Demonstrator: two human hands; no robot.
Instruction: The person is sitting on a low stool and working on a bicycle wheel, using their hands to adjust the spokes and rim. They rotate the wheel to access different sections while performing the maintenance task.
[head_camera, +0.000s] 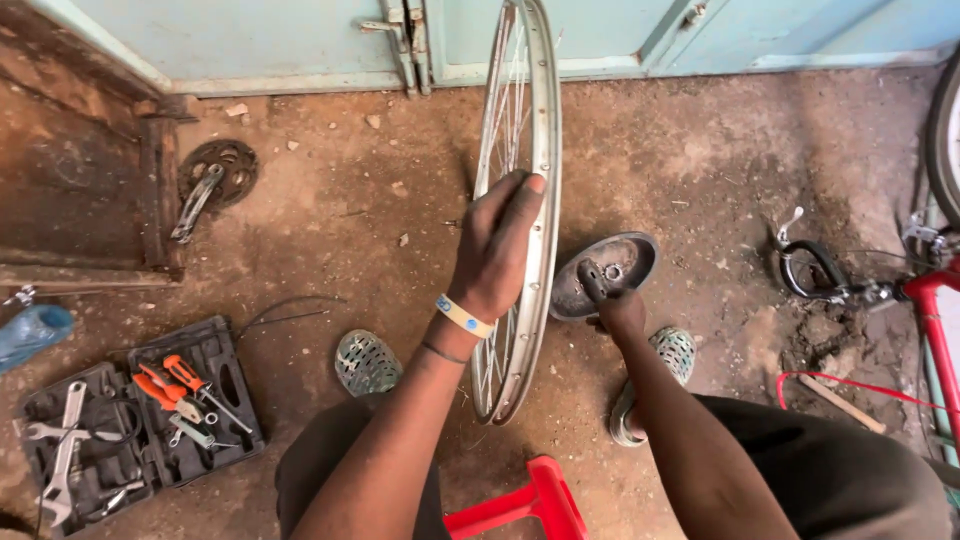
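- Red plastic stool (525, 505), at the bottom edge between our knees; only its front part shows.
- Our left hand (497, 250), fingers wrapped over the rim and closed on the bare bicycle wheel (520, 200); a pale wristband and a thin dark band sit at the wrist.
- The bare bicycle wheel, without a tyre, stands upright and edge-on to us, its lowest part on the dirt floor (650, 160) between our feet, its top rising past the upper edge of the view.
- Our right hand (610, 295), just right of the wheel, closed on a small dark tool (590, 278) whose tip is over a shallow metal dish (605, 272) lying on the floor.
- Two perforated sandals (367, 362), one either side of the wheel.
- Open black tool case (135, 430), lower left, holding spanners, orange-handled pliers and small bits.
- Blue plastic bag (30, 332), at the left edge beside the case.
- Chainring with crank arm (212, 178), farther left, flat on the dirt by a dark wooden frame.
- Red bicycle frame (935, 330), right edge, with a brake lever and cables lying near it.
- Pale blue double door (300, 40), across the far side.
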